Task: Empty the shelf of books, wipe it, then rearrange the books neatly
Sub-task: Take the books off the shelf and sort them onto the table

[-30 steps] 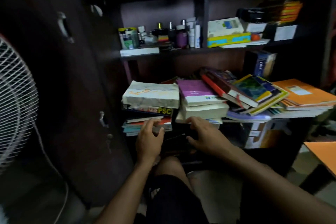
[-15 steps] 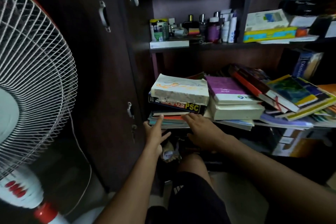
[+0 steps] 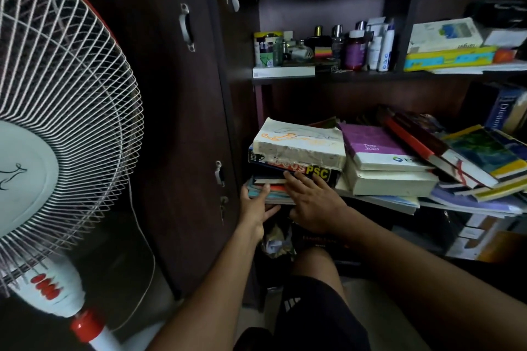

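Both hands meet the leftmost stack of books (image 3: 293, 168) on the dark wooden shelf (image 3: 370, 77). The left hand (image 3: 255, 204) cups the stack's lower left corner, its fingers laid along the thin soft covers at the bottom and its thumb spread beneath the edge. The right hand (image 3: 312, 199) lies flat against the front of the same stack, fingers nearly straight, tips touching the glossy spine lettered PSC. Whether either hand has closed round a book cannot be told. Just above the fingertips sits a thick, worn book with rough, yellowed page edges (image 3: 299, 147). To the right of the right hand lies a purple diary (image 3: 376, 148) on a fat cream block of pages, then slanting, overlapping paperbacks. Well left of the left hand stands a round wire-grilled pedestal fan (image 3: 57, 128).
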`<state>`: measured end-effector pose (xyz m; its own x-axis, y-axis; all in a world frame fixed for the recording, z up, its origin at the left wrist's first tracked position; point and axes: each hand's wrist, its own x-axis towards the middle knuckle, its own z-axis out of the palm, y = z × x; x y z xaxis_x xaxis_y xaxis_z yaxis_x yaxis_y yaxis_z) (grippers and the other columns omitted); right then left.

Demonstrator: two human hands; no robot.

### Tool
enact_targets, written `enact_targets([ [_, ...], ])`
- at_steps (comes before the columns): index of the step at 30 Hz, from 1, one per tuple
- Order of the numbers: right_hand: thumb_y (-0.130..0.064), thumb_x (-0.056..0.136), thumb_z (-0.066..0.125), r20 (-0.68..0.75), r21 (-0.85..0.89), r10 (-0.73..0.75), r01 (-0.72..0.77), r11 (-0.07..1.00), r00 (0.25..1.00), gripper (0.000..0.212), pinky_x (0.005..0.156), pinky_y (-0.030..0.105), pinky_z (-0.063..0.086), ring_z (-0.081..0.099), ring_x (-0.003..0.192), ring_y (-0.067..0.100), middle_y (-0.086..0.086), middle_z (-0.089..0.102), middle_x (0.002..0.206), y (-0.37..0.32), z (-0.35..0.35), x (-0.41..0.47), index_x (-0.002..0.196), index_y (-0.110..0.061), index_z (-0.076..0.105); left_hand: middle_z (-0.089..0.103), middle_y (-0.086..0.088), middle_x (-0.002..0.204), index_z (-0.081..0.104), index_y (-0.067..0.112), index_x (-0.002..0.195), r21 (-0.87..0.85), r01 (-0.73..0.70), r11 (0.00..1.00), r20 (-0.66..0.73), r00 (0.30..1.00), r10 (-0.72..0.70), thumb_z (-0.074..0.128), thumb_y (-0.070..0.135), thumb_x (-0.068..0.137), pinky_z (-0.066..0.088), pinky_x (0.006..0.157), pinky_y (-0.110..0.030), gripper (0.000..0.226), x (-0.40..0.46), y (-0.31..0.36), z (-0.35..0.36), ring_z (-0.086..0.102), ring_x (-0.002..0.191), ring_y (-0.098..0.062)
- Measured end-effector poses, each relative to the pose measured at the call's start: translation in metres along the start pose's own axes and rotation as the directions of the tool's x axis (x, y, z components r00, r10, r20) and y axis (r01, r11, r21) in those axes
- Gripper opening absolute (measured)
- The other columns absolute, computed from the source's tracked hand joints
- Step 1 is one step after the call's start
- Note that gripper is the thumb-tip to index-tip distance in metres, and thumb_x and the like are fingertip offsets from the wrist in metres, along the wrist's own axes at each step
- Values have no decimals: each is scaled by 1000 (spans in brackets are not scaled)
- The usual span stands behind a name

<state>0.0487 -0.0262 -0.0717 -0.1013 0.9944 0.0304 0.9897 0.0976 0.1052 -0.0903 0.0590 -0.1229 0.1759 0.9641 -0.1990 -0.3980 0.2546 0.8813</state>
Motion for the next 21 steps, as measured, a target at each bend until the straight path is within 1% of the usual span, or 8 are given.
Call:
enact_targets([
  [4, -60, 100, 24, 31, 18, 43, -43, 999, 999, 74, 125, 48, -1, -6, 155, 16, -2, -14, 168, 5, -7, 8, 161, -22, 7, 58, -16, 132, 47, 22, 138, 2, -48, 999, -65, 997, 48, 67, 9, 95, 62, 65, -38, 49, -15, -3, 7, 67, 107, -30],
  [7, -61, 101, 21, 60, 35, 36, -38, 999, 998, 73, 124, 48, -1, -6, 155, 16, -2, -14, 168, 10, -11, 11, 161, -22, 9, 60, -15, 124, 48, 20, 128, 31, -88, 996, -121, 988, 91, 64, 6, 94, 62, 61, -38, 40, -41, -2, 4, 67, 96, -26],
  [11, -60, 102, 18, 70, 53, 30, -34, 998, 997, 70, 124, 50, -3, -7, 155, 15, -2, -13, 168, 13, -13, 6, 162, -24, 10, 63, -11, 117, 48, 22, 116, 86, -91, 992, -128, 987, 101, 63, 10, 92, 63, 68, -46, 31, -77, 4, -16, 69, 88, -22],
  [14, -63, 102, 18, 75, 95, 50, -57, 994, 996, 71, 122, 56, -4, -7, 155, 15, -3, -12, 168, 11, -19, 2, 161, -24, 12, 64, -7, 110, 51, 24, 113, 118, -117, 986, -123, 984, 132, 62, 12, 93, 60, 61, -37, 26, -100, 17, -30, 68, 87, -19],
  [16, -68, 99, 20, 131, 125, 95, -112, 986, 987, 77, 120, 62, -4, -8, 155, 16, -3, -11, 168, 6, -24, 2, 161, -23, 14, 65, -7, 105, 53, 24, 109, 158, -131, 979, -136, 979, 153, 61, 14, 94, 58, 56, -34, 21, -114, 30, -39, 67, 86, -19],
  [18, -73, 96, 30, 146, 228, 169, -199, 953, 975, 83, 121, 61, 4, -1, 155, 23, 1, -3, 169, -1, -28, -2, 159, -19, 24, 66, -9, 101, 55, 23, 106, 202, -123, 972, -148, 977, 155, 59, 16, 94, 56, 52, -31, 15, -126, 43, -51, 66, 84, -22],
  [19, -71, 94, 38, 97, 319, 229, -248, 915, 969, 82, 120, 58, 14, 10, 154, 30, 6, 8, 168, -8, -29, -10, 155, -17, 30, 67, -9, 98, 56, 23, 105, 221, -119, 968, -146, 977, 154, 58, 17, 94, 55, 51, -30, 12, -132, 51, -56, 66, 82, -22],
  [21, -61, 91, 56, -25, 608, 406, -308, 732, 914, 74, 114, 48, 34, 34, 140, 37, 16, 33, 151, -26, -21, -36, 145, -12, 41, 68, -5, 88, 57, 24, 97, 253, -125, 959, -123, 979, 160, 58, 18, 94, 53, 49, -29, 7, -147, 67, -66, 66, 74, -18],
])
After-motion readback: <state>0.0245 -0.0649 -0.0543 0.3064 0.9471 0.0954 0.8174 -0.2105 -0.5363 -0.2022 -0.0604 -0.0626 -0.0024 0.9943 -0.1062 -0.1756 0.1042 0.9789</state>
